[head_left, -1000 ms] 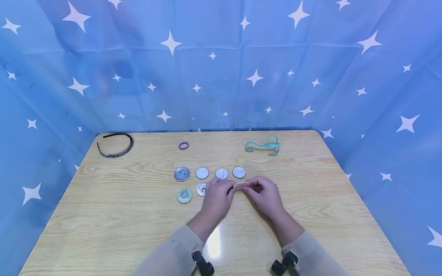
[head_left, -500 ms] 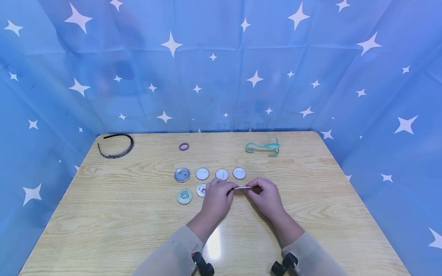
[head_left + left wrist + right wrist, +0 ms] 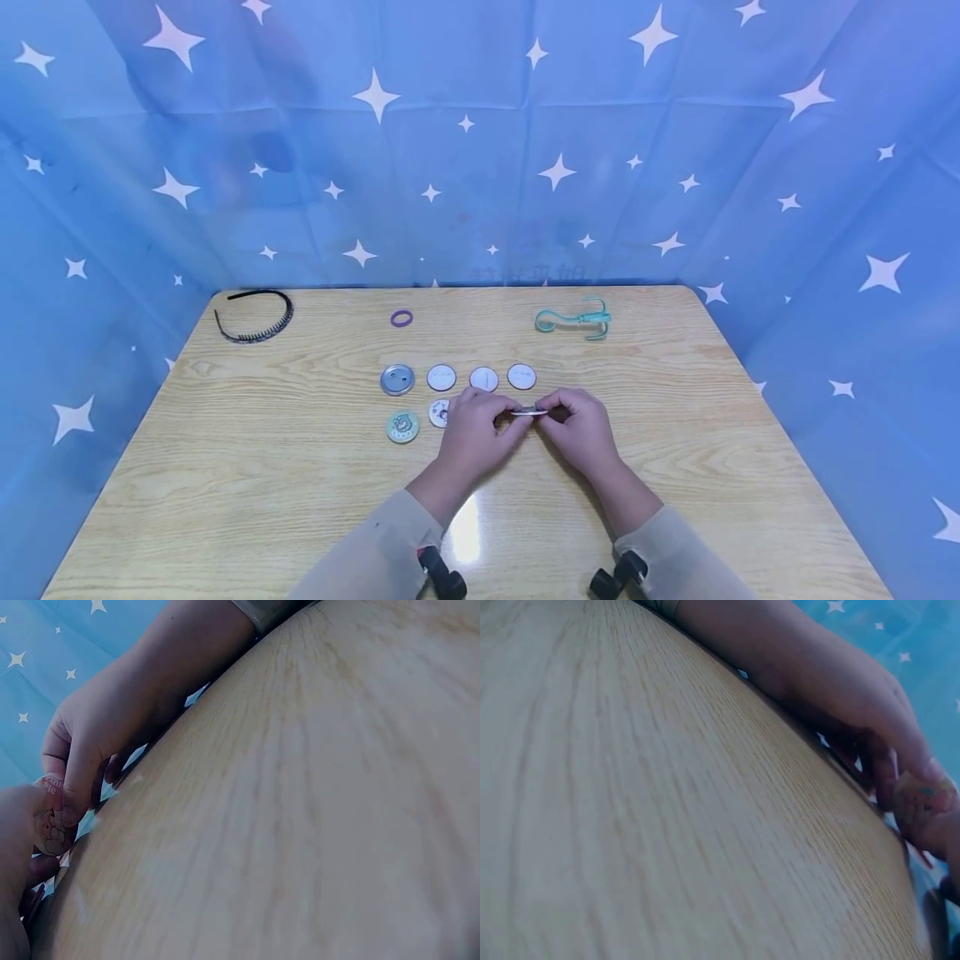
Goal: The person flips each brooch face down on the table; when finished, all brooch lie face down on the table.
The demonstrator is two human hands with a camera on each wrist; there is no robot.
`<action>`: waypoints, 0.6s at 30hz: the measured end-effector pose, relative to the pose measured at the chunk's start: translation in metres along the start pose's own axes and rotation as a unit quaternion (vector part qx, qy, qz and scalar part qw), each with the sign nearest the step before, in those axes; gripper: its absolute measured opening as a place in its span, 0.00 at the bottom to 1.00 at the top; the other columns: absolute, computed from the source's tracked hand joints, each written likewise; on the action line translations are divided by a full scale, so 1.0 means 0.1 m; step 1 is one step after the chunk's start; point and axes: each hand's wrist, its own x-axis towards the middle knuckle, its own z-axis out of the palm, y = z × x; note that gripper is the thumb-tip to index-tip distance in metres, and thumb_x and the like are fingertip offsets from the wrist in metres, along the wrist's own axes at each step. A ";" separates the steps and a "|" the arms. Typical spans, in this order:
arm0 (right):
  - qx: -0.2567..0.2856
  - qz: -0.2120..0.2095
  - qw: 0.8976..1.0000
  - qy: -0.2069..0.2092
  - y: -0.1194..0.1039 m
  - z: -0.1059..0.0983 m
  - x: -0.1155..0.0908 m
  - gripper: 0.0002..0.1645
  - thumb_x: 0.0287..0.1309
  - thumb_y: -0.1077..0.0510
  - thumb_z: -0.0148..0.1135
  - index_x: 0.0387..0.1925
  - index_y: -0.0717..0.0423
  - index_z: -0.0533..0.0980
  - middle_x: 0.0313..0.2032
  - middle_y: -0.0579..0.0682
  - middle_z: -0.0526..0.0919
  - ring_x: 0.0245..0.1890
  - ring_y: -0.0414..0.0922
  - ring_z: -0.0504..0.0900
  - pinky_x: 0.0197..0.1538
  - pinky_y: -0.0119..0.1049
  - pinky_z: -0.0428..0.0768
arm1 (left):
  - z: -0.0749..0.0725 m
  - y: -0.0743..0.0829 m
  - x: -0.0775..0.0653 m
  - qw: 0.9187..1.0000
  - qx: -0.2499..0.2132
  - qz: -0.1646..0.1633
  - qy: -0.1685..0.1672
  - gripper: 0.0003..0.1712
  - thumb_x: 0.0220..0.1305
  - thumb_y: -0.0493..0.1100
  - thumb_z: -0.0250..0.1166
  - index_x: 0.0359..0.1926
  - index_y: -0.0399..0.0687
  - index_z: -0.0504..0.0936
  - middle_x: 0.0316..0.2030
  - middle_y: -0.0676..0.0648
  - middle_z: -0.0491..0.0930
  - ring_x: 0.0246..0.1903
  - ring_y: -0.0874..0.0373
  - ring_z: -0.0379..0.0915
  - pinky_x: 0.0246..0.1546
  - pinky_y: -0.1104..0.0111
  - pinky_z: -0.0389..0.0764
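A round button badge is pinched between both hands above the table, seen nearly edge-on in the head view. My left hand grips its left edge and my right hand its right edge, thumbs on the near side. Its printed face, the badge with red lettering and a drawing, shows in the left wrist view. Beyond the hands lie a silver-backed badge and three white-backed badges in a row. Nearer are a green badge and a white printed badge, partly covered by my left hand.
On the wooden table, a black toothed headband lies at the back left. A purple hair tie lies at the back, and a teal piece with curved prongs sits further right. A blue star-patterned curtain hangs behind.
The held badge has tipped from showing its flat face to nearly edge-on. My left thumb has shifted right along its near side; the badges on the table have stayed put.
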 end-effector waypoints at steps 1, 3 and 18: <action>-0.001 0.000 1.000 -0.001 0.00 0.00 0.00 0.13 0.46 0.69 0.85 0.29 0.51 0.89 0.33 0.40 0.90 0.40 0.45 0.86 0.46 0.38 0.82 | 0.00 0.00 0.00 1.000 -0.001 0.000 0.000 0.17 0.68 0.65 0.70 0.45 0.63 0.92 0.44 0.64 0.89 0.47 0.60 0.77 0.53 0.57 0.71; -0.006 0.000 1.000 -0.002 0.00 0.00 0.00 0.13 0.46 0.69 0.85 0.29 0.51 0.89 0.33 0.40 0.90 0.40 0.44 0.86 0.46 0.38 0.82 | -0.01 0.01 0.00 1.000 -0.003 -0.002 0.000 0.17 0.69 0.65 0.70 0.45 0.63 0.93 0.44 0.64 0.89 0.47 0.60 0.76 0.53 0.57 0.71; 0.018 0.007 1.000 -0.015 -0.01 -0.02 0.00 0.13 0.45 0.69 0.83 0.29 0.50 0.88 0.33 0.41 0.89 0.37 0.45 0.83 0.42 0.31 0.80 | -0.01 0.01 0.01 1.000 -0.001 -0.008 -0.003 0.16 0.71 0.65 0.68 0.45 0.65 0.92 0.46 0.65 0.89 0.49 0.59 0.76 0.56 0.56 0.71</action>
